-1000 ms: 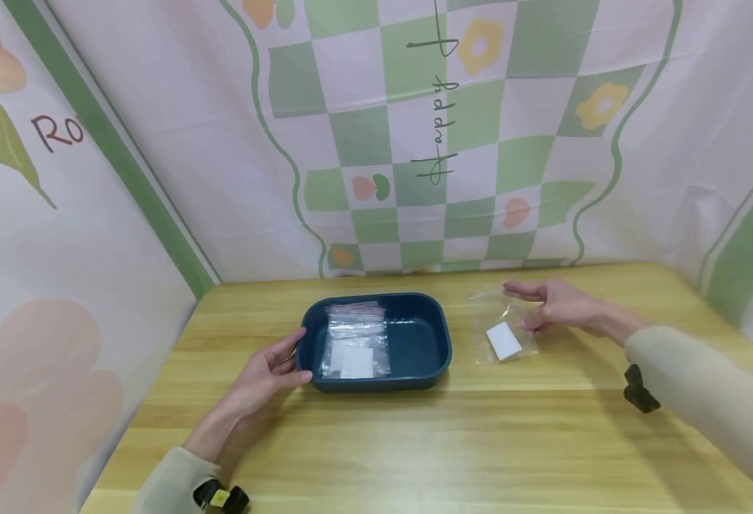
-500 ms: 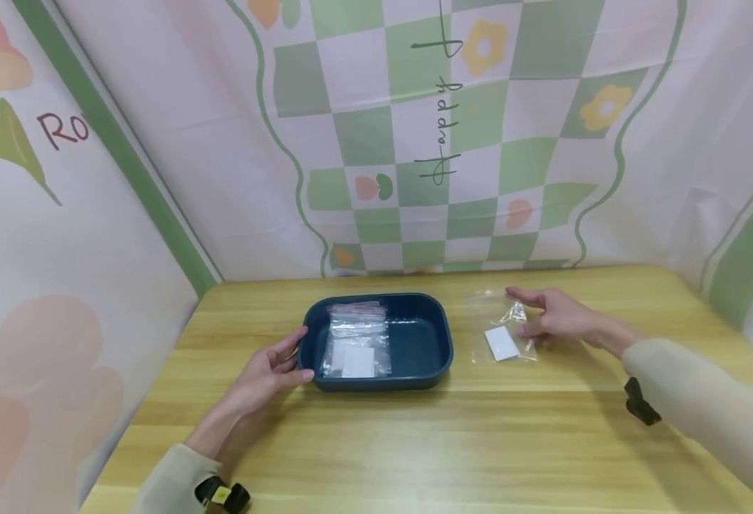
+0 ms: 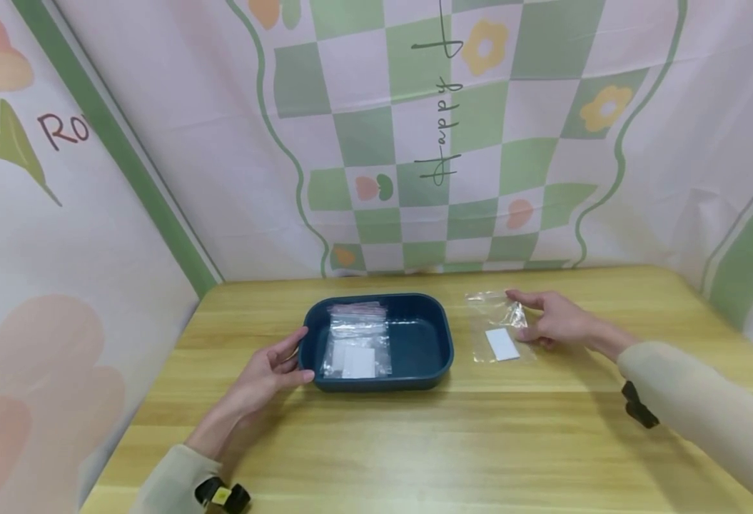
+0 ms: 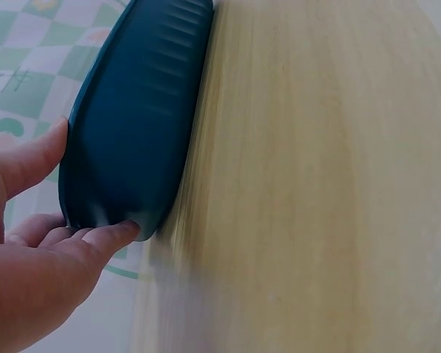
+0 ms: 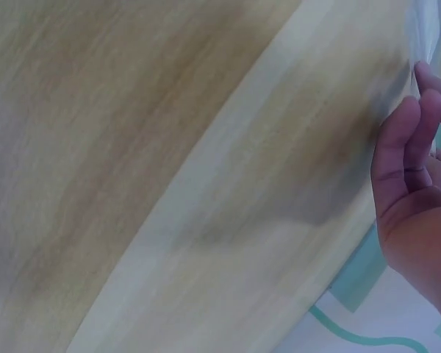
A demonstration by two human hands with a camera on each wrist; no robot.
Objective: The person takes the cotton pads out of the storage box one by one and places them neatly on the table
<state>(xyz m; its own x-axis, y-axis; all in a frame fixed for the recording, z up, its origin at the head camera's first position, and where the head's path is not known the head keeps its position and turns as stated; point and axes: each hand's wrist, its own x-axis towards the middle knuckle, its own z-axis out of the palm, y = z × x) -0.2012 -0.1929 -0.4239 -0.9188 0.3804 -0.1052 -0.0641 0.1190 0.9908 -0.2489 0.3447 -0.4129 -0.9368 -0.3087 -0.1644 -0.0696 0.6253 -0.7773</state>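
My left hand (image 3: pixel 260 375) grips the left end of a dark blue plastic tray (image 3: pixel 417 378), thumb and fingers spread along its end wall. In the left wrist view the tray (image 4: pixel 132 125) shows from the side. Inside its left half lie several clear zip bags (image 3: pixel 360 332) with white pieces in them. To the right of the tray, my right hand (image 3: pixel 559 318) holds the right edge of another clear zip bag (image 3: pixel 484 335), which lies flat over the table. A small white rectangular piece (image 3: pixel 502 344) sits low in this bag.
Everything stands on a wood-grain table (image 3: pixel 389 450). A printed curtain (image 3: pixel 415 143) with green checks hangs right behind its back edge, and another printed panel (image 3: pixel 61 285) borders the left side. Dark straps with small devices sit on both wrists.
The right-hand zip bag has settled flatter and straighter, and its white piece has turned slightly. My right hand has shifted a little with it. The left hand and tray stay put.
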